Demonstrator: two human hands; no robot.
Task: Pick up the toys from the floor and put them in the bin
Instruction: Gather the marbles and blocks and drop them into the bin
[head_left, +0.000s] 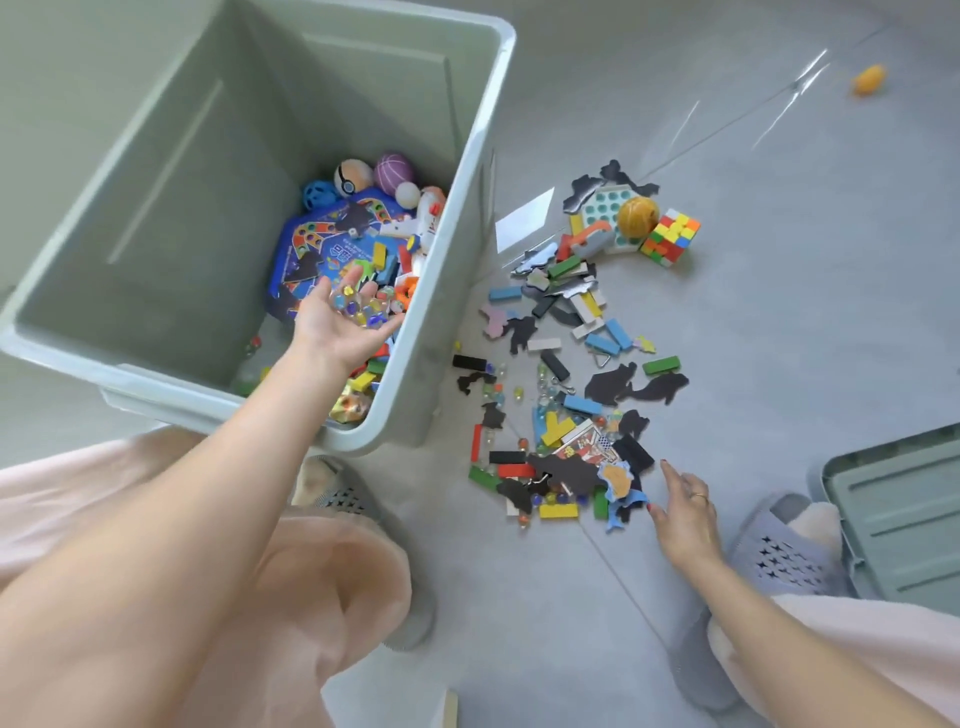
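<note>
A large grey-green bin (470, 171) stands at the upper left, holding balls, a blue game board and coloured blocks. My left hand (343, 322) reaches inside it, palm up and fingers spread, with several glass marbles (358, 304) lying on the palm. On the floor to the right of the bin lies a scatter of toys (561, 395): coloured blocks, black animal cut-outs, marbles and a card. My right hand (685, 512) hovers with straight fingers at the pile's lower right edge, holding nothing.
A colour cube (670, 236), a yellow ball (638, 217) and a pop-bubble toy lie farther up the floor. An orange toy (868, 79) sits far off at the upper right. The bin's lid (898, 514) rests at the right edge. My slippered feet flank the pile.
</note>
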